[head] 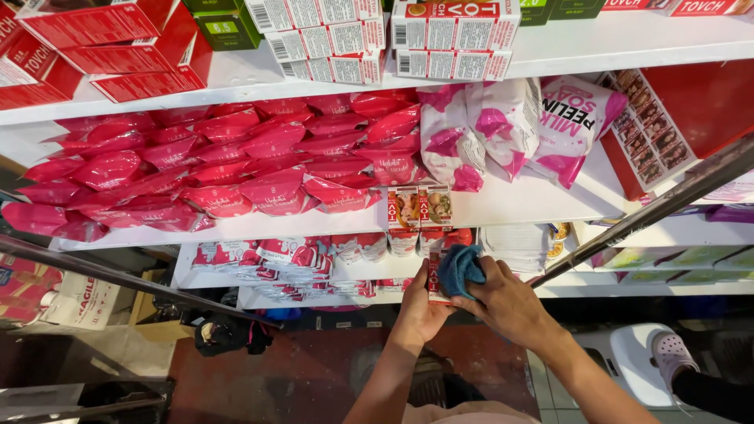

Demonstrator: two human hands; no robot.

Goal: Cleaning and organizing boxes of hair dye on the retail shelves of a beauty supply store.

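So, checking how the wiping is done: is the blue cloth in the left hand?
No, the blue cloth is under the right hand, pressed on a small box that the left hand holds.

Glossy red plastic pouches (212, 169) at upper left; a soft blue cloth (459, 269) and cardboard box (434, 276) at centre; smooth white shelf (542, 200).

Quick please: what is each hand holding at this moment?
Left hand: closed on a small red box.
Right hand: closed on a blue cloth, pressed against the box.

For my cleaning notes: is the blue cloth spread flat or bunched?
Bunched: the blue cloth is crumpled under the right hand, against a small box.
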